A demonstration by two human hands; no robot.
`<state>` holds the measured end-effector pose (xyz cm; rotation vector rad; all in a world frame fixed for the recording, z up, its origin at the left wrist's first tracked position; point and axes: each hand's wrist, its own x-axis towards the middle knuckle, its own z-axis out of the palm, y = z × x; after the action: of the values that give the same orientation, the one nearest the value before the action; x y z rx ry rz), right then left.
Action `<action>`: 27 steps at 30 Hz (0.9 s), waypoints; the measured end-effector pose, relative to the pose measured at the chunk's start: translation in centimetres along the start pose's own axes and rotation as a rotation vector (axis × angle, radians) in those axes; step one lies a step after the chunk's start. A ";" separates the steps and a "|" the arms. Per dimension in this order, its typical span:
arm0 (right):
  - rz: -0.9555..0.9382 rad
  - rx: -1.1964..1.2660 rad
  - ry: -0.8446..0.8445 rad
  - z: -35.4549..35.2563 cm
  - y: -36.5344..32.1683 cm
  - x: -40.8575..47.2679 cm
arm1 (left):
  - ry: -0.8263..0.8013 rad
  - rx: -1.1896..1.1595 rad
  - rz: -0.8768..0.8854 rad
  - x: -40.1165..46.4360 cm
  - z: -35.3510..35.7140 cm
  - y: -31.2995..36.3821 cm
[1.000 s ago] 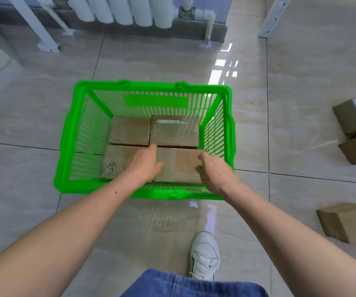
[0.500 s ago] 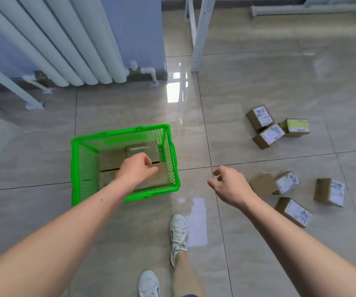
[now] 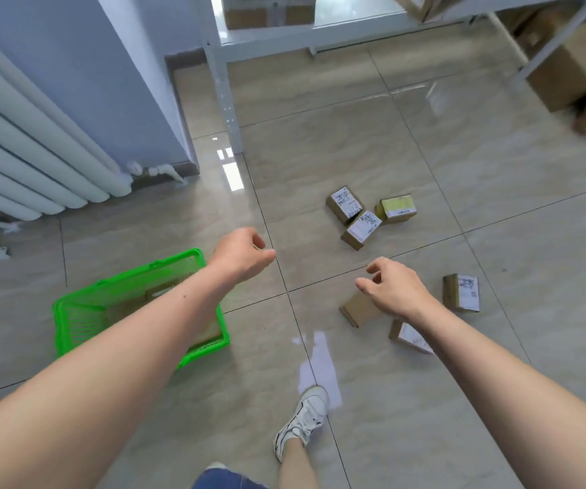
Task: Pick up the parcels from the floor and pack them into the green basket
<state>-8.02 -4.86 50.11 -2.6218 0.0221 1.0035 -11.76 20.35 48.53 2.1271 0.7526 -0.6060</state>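
The green basket (image 3: 72, 312) stands on the floor at lower left, partly behind my left forearm, with brown parcels inside. My left hand (image 3: 240, 255) hangs past the basket's right side, fingers loosely curled, holding nothing. My right hand (image 3: 393, 289) hovers above a plain brown parcel (image 3: 356, 308), fingers relaxed and empty. A labelled parcel (image 3: 409, 337) lies partly under my right wrist, and another labelled parcel (image 3: 461, 292) sits to its right. Three more parcels (image 3: 360, 229) cluster farther away on the tiles.
A white radiator (image 3: 19, 164) lines the left wall. A metal shelf leg (image 3: 226, 100) stands beyond the parcels, with large cardboard boxes (image 3: 573, 65) under shelving at top right. My white shoe (image 3: 303, 418) is on the tiles near the bottom.
Both hands left the basket and swung right over the floor. The view rose and turned right, so the basket now sits at lower left and the scattered parcels lie ahead.
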 end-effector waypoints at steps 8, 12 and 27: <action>0.187 0.056 0.022 -4.5 7.7 5.6 | -0.100 -0.007 0.002 5.8 5.8 6.6; 0.267 0.124 0.044 -4.0 11.8 8.0 | -0.149 0.025 0.025 8.7 9.9 8.4; 0.306 0.215 -0.082 14.9 26.7 24.0 | -0.473 0.280 0.047 21.4 36.1 -1.1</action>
<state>-3.12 -22.94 16.11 -2.4225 0.4963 1.1358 -3.40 -1.29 13.54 2.1160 0.3687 -1.1918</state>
